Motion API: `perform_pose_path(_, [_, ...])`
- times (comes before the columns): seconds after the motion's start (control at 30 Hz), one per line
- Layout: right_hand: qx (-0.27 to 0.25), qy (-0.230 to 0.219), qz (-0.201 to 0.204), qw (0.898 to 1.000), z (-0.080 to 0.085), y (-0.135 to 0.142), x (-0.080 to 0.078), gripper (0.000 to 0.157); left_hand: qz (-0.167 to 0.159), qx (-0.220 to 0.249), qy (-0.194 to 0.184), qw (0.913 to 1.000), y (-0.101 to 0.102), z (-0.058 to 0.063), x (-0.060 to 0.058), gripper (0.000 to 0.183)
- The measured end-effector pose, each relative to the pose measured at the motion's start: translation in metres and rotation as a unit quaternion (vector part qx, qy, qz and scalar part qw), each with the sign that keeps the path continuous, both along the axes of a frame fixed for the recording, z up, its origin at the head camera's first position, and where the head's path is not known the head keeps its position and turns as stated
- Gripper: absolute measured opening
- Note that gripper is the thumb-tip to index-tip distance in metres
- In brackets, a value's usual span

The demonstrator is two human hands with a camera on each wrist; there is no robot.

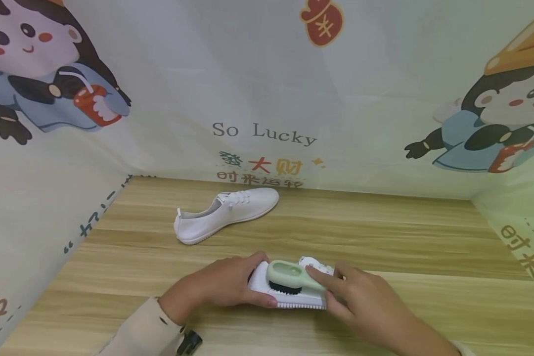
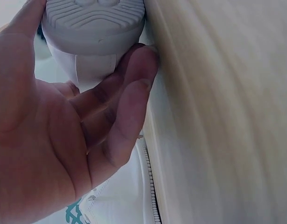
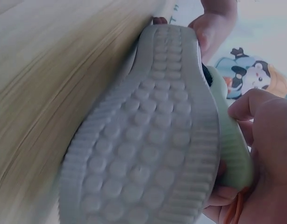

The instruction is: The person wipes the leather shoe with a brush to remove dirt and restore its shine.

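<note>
One left hand (image 1: 224, 282) grips the near shoe (image 1: 309, 298) at the heel (image 2: 94, 70), thumb on the side by the sole edge, fingers (image 2: 129, 107) curled round the back. Right hand (image 1: 369, 299) grips the brush (image 1: 285, 268) by its handle, index finger laid along the top, thumb low on the near side; whether that thumb also touches the shoe, cannot tell. Orange loop (image 3: 234, 207) at the right hand, by the handle. Near shoe is tipped on its side at the table (image 1: 382, 237), sole (image 3: 148, 130) toward the wearer, bristles (image 1: 285, 288) seemingly against the upper. Resting on wood or held just off it: unclear.

Risks, judged: left hold is at the heel only, so a hard stroke toward the toe could twist or skid the shoe. Left thumb is near the bristles; a long leftward stroke could scrape it. Brush could slip over the sole edge if pressure goes lopsided. Upper may cave or scuff if pushed hard. Loop might snag a finger.

Far shoe (image 1: 227, 217) stands upright, well apart, before the backdrop (image 1: 267, 89); probably safe unless an arm swings wide.
</note>
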State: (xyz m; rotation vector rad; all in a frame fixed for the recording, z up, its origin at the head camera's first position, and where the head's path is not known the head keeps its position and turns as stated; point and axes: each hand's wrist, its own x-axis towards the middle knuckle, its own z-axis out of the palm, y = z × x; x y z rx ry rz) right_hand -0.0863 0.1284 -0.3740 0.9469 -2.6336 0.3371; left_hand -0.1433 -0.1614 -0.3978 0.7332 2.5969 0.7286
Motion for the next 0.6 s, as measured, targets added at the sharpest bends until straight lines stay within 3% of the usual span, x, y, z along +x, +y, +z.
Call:
perform_pose_path(0.17, [-0.014,0.024,-0.008,1.000,-0.003,0.017,0.001,0.048,0.005,-0.006,-0.003,1.0000,0.000,-0.001,0.000,0.071])
perform_pose_path(0.6, [-0.028,-0.026,-0.052,0.998,-0.005,0.055,0.010,0.048,-0.003,-0.012,0.003,0.9999,0.000,0.000,0.000,0.071])
